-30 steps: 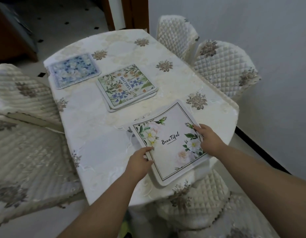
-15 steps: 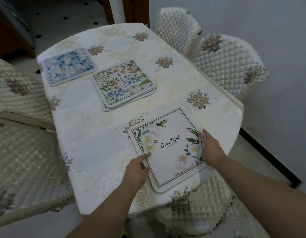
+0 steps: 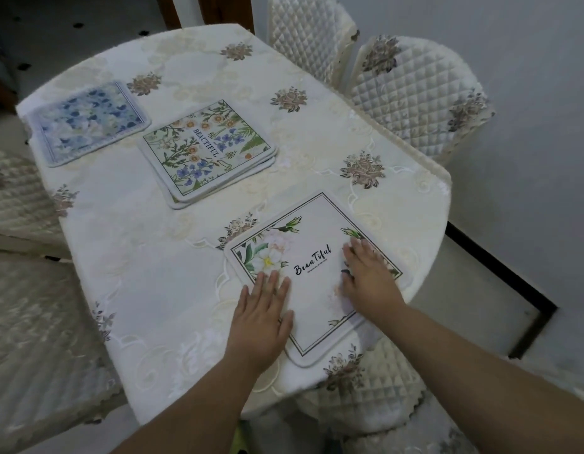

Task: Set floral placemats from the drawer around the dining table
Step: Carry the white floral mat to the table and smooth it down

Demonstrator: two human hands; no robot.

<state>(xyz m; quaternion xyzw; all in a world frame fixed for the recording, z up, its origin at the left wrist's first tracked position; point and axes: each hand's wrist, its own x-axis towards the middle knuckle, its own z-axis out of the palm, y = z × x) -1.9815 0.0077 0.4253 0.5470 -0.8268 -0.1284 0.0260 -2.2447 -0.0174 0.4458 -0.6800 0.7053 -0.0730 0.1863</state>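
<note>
Both hands, left (image 3: 263, 317) and right (image 3: 369, 280), lay flat with fingers straight, pressing the white square rose-printed placemat (image 3: 312, 276) onto the cream embroidered surface (image 3: 146, 257).

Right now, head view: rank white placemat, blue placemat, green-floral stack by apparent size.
1. white placemat, largest, though it's nearest the camera.
2. green-floral stack and blue placemat: look alike, unranked.

Nearest placemat (image 3: 313, 273) at table (image 3: 146, 257) edge, mat stack (image 3: 207, 152) behind, single mat (image 3: 91, 122) far left.
</note>
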